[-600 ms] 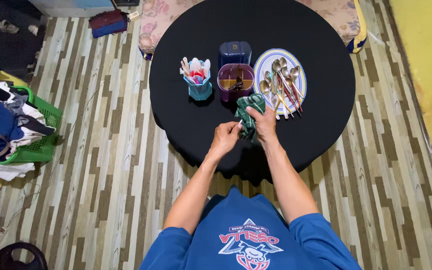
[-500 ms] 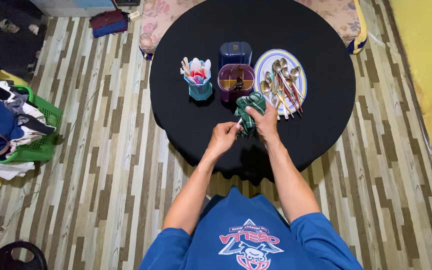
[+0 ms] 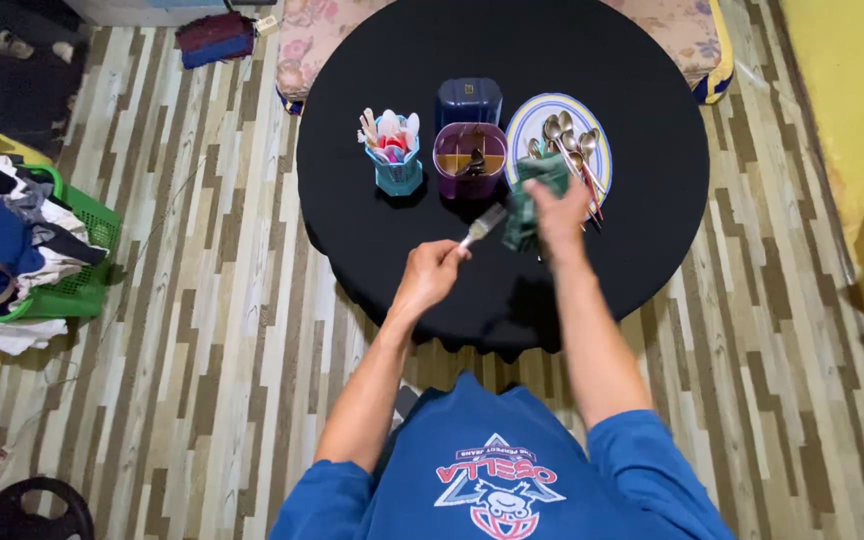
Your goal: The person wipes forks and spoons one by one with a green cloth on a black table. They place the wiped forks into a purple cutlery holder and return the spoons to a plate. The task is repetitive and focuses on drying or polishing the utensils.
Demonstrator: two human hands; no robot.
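Observation:
My left hand [image 3: 430, 272] grips the handle of a metal utensil [image 3: 482, 224] whose broad end points up and to the right over the round black table [image 3: 642, 220]. My right hand [image 3: 560, 212] holds a crumpled green cloth [image 3: 525, 205] just right of that utensil, at the edge of a plate [image 3: 524, 122] with several metal spoons [image 3: 570, 148] on it. Behind the hands stand a purple holder [image 3: 470, 160], a dark blue box [image 3: 469, 100] and a teal cup [image 3: 396, 168] of pale plastic cutlery.
A green basket [image 3: 74, 285] heaped with clothes stands on the striped plank floor at the left. A floral cushion [image 3: 304, 40] lies beyond the table. A yellow mat [image 3: 852, 90] borders the right side. A dark round object [image 3: 27, 510] sits at bottom left.
My hands have separated: the left has drawn the utensil out of the cloth toward the left, and the right has lifted the green cloth toward the plate.

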